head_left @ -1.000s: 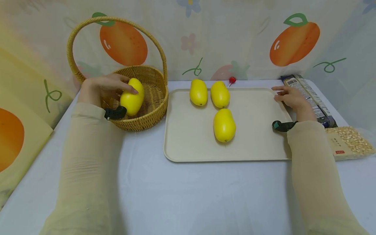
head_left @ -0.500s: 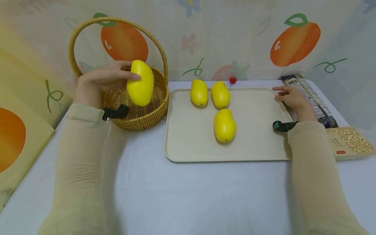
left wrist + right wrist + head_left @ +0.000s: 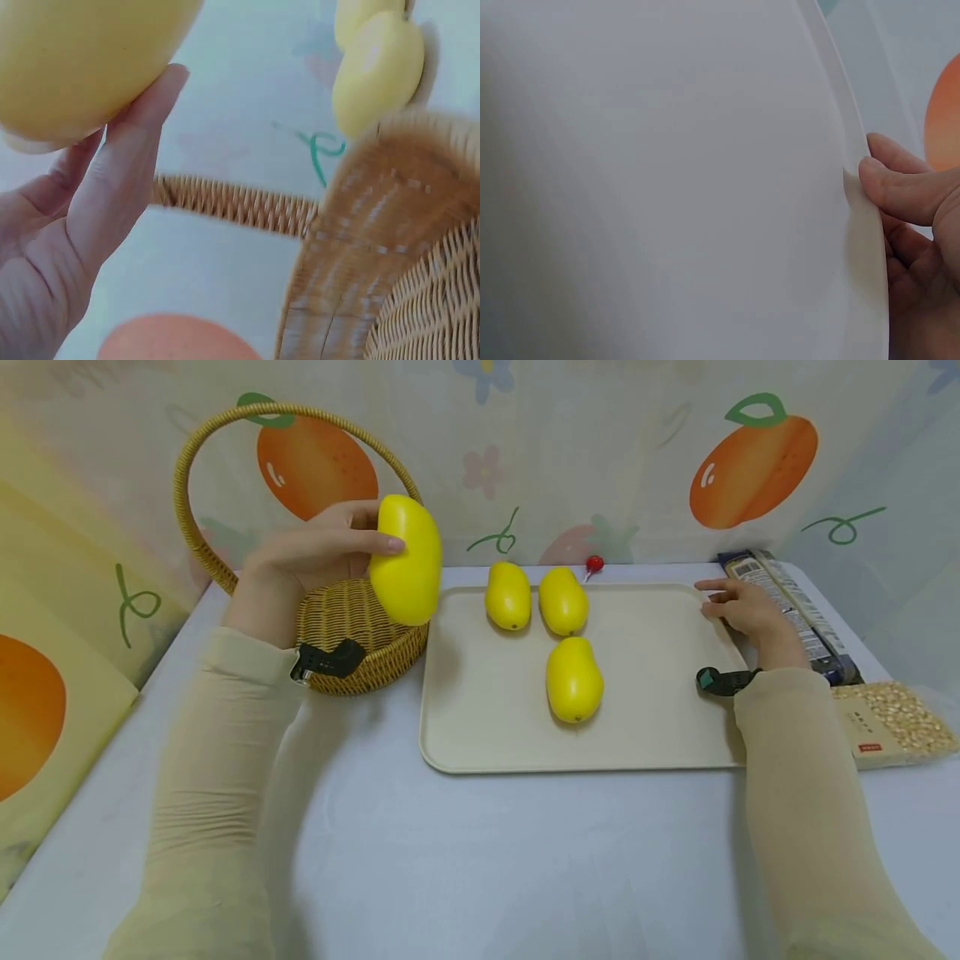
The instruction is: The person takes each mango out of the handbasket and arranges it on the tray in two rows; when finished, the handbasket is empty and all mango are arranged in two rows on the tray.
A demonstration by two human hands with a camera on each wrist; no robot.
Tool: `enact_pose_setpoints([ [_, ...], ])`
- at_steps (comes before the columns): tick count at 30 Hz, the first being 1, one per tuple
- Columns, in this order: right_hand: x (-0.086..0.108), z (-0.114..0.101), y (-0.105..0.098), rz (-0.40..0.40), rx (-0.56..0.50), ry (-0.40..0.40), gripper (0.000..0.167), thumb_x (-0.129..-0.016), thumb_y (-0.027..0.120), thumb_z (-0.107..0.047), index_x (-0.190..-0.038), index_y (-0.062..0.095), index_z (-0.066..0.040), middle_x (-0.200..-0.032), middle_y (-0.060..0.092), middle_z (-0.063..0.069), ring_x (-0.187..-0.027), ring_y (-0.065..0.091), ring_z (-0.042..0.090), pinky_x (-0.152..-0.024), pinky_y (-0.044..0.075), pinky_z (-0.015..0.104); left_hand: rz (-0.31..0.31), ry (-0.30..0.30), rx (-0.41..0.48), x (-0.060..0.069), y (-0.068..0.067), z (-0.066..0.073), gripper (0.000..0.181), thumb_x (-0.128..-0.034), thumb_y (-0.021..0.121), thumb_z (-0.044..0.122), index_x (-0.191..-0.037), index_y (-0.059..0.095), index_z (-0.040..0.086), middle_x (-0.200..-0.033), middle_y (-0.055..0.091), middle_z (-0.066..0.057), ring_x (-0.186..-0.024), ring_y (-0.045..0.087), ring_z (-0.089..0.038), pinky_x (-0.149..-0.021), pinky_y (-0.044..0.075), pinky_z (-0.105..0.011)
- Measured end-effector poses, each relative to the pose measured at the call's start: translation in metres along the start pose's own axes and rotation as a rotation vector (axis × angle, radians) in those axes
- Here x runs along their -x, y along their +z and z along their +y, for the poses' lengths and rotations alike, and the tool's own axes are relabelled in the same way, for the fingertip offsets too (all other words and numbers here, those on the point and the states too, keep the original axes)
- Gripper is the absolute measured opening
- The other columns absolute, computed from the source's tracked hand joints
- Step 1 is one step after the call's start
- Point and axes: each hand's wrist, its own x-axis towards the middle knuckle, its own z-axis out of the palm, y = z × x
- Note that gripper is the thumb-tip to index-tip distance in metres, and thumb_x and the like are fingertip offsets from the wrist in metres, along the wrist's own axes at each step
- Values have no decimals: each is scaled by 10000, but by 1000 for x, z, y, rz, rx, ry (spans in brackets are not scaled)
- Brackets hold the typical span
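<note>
My left hand (image 3: 315, 547) holds a smooth yellow mango (image 3: 411, 564) in the air, over the right rim of the wicker basket (image 3: 382, 670). In the left wrist view the thumb and fingers grip the lower end of this mango (image 3: 82, 60). Inside the basket, the visible part of the floor is bare wicker. Three more yellow mangoes lie on the beige tray (image 3: 487, 735): a back left mango (image 3: 507, 597), a back right mango (image 3: 563, 602) and a front mango (image 3: 574, 682). At the tray's right edge, my right hand (image 3: 919, 210) pinches the rim, thumb on top.
The basket's tall handle (image 3: 182, 493) arches beside my left forearm. Right of the tray lie a dark printed packet (image 3: 795, 610) and a clear bag of pale yellow grains (image 3: 900, 722). A small red lollipop (image 3: 594, 565) sits behind the tray, near the printed curtain (image 3: 600, 460).
My left hand has lifted the mango up out of the basket and carried it right, toward the tray. The right hand, the tray and its three mangoes stay in place.
</note>
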Motion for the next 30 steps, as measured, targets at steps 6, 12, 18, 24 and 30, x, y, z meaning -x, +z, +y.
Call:
enact_pose_setpoints([
  [6, 0, 0, 1, 0, -2, 9, 547, -1007, 549, -301, -1511, 384, -168, -1256, 414, 64, -1148, 389, 283, -1042, 380, 447, 4, -13, 17, -10, 15, -4, 288, -956, 546, 115, -1214, 494, -2, -961, 704, -42, -817, 696, -148, -751, 603, -261],
  [12, 1, -1, 0, 2, -26, 18, 539, -998, 563, -308, -1502, 405, -198, -1195, 422, -9, -1136, 389, 261, -1061, 366, 455, 21, -30, 92, -20, 26, -11, 325, -964, 544, 130, -1248, 471, -9, -918, 706, -41, -754, 691, -138, -685, 589, -237],
  [18, 1, -1, 1, 9, 18, -2, 546, -1005, 549, -294, -1509, 390, -155, -1272, 413, 102, -1137, 403, 284, -998, 402, 400, 48, -73, 136, -28, 39, -19, 354, -958, 554, 151, -1273, 473, 11, -894, 696, -32, -698, 638, -127, -600, 526, -210],
  [24, 2, -2, 0, 6, 1, 13, 551, -1001, 554, -310, -1511, 392, -176, -1228, 420, 48, -1132, 402, 270, -989, 404, 381, 88, -119, 128, -34, 52, -26, 397, -946, 560, 191, -1303, 498, 30, -944, 678, -8, -751, 618, -131, -640, 521, -216],
  [30, 3, -3, 1, 2, -1, 10, 556, -1003, 549, -305, -1516, 382, -169, -1237, 417, 55, -1138, 400, 274, -1009, 403, 403, 74, -178, 121, -38, 63, -33, 447, -949, 561, 199, -1343, 474, 7, -978, 671, -4, -790, 643, -137, -740, 586, -238],
])
